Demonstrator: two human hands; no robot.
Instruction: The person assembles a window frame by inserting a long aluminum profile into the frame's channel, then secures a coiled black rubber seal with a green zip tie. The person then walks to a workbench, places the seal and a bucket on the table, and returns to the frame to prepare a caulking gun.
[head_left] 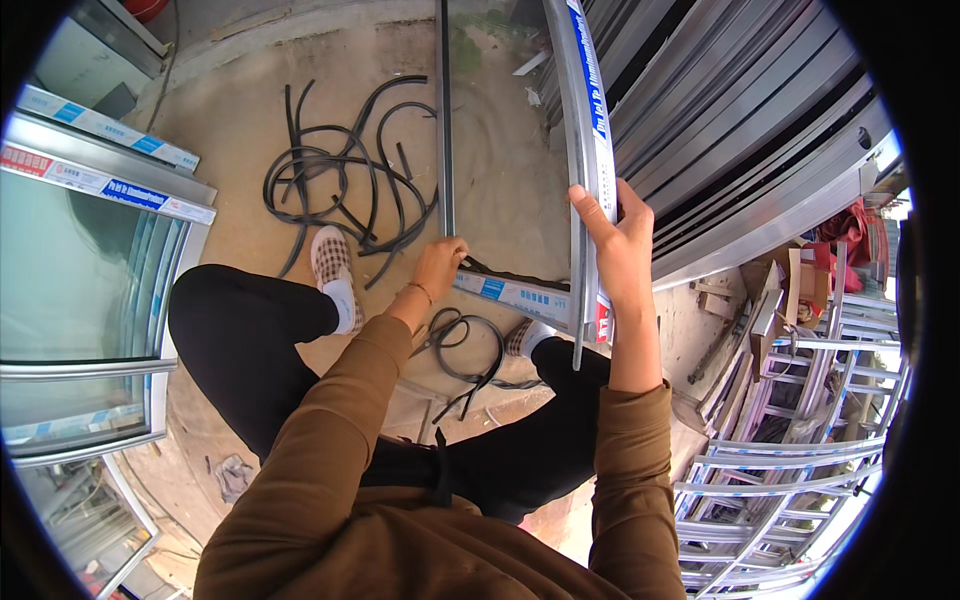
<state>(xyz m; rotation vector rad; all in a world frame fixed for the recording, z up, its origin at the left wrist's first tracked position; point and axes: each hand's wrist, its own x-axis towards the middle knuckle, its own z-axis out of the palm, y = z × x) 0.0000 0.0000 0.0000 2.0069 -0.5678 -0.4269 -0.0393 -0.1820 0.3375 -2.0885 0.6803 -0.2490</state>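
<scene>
Head view: a person in a brown top and black trousers works over a glazed aluminium window sash (510, 170), in front of the body and right of centre.
Right hand: fingers and thumb (622, 245) clasp the sash's film-covered right rail (590, 110), hiding part of it.
Left hand: fingers (440, 268) curl in at the sash's lower left corner, touching it beside a black gasket strip (505, 277); whether they pinch the strip, one cannot tell.
Cardboard box: an open carton (803, 285) sits at far right among scraps, its contents too small to tell; crumpled red fabric (850, 232) lies just beyond it.
Glass: the sash's frame surrounds a clear pane, the gasket strip running along the lower rail (515, 293).
Rubber strips: a loose black tangle (345, 185) sprawls over the concrete floor left of the sash; a smaller coil (465, 345) lies between the feet, near two checkered slippers (328, 255).
Aluminium profiles: long silver lengths (740, 120) stand massed close by on the sash's right side.
Left flank: glazed window panels (85, 270) line the edge, a crumpled grey rag (233, 478) on the floor near them.
Lower right: ladder-like metal frames (790, 470) pile up behind the right forearm.
</scene>
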